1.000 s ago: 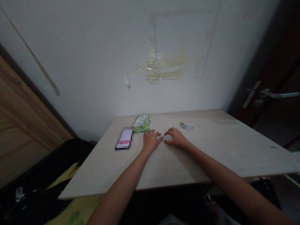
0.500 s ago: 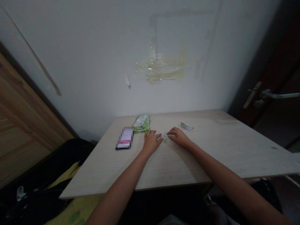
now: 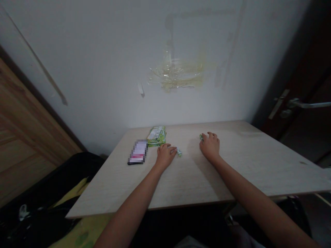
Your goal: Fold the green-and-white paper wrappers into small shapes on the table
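My left hand [image 3: 165,155] rests on the pale wooden table [image 3: 232,172], its curled fingers pinching a small green-and-white sachet [image 3: 178,151] by its left end. My right hand [image 3: 210,144] lies further right and back, fingers curled down over a second small green-and-white sachet [image 3: 201,137], of which only the left tip shows. A stack of green-and-white packets [image 3: 156,136] lies near the wall, just beyond my left hand.
A phone [image 3: 138,152] lies flat on the table left of my left hand. The white wall [image 3: 129,69] stands right behind the table. A dark door with a metal handle [image 3: 297,103] is at the right. A black bag [image 3: 46,193] sits below the table's left edge.
My right hand has let go of the sachet in the middle and moved right and back onto the second sachet. My left hand has stayed put with the first sachet.
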### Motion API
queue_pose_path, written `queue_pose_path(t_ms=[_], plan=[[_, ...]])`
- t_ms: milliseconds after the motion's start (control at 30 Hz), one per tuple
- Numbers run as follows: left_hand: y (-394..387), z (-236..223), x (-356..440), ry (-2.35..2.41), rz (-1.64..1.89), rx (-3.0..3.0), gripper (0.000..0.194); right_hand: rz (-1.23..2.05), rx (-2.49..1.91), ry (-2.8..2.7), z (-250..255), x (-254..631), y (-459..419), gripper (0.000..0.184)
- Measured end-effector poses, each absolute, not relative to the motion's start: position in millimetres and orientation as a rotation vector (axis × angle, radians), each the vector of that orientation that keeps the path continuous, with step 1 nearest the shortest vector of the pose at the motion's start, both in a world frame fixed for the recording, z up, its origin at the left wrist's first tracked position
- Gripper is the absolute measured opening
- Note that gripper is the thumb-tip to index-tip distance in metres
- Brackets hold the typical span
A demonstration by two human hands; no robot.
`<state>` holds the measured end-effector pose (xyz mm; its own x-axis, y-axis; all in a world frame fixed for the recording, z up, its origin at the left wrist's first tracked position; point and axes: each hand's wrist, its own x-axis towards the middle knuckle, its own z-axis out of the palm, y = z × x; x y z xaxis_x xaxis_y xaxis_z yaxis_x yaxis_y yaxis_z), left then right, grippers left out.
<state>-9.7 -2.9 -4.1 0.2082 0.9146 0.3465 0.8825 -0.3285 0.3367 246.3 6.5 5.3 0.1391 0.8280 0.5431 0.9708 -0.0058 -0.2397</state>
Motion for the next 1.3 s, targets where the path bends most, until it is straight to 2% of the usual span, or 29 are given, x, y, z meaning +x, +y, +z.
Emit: queue_pose_path(t_ms=[133,300,533,700,833,967,1300], plan=[[-6.5,-0.2,-7.2,1.833,0.794,2.356,0.040,-0.287,-1.950,-1.741,-0.7,245.4,6.8,0.048],[-9.7,2.9,-5.6,1.857,0.754,2.334,0.042,-0.197,-1.921,-1.792,-3.9,243.6,9.8,0.044],[-7.4,-0.7,-4.2,1.817,0.708,2.303,0.033,-0.079,-1.697,-1.989,-2.4,240.6,15.9,0.035],[-6.4,-2.7,-4.7,1.816,0.740,2.318,0.036,0.029,-1.522,-2.081,0.6,233.3,16.4,0.029],[-5.6,-4.9,-6.2,1.819,0.779,2.340,0.039,-0.015,-1.573,-2.025,2.0,229.4,12.5,0.035],[-6.3,-4.3,-5.8,1.817,0.782,2.350,0.032,-0.091,-1.761,-1.894,1.7,228.8,9.6,0.043],[-10.4,1.9,-3.9,1.867,0.743,2.375,0.036,0.089,-1.616,-1.938,-5.0,227.3,16.5,0.035]])
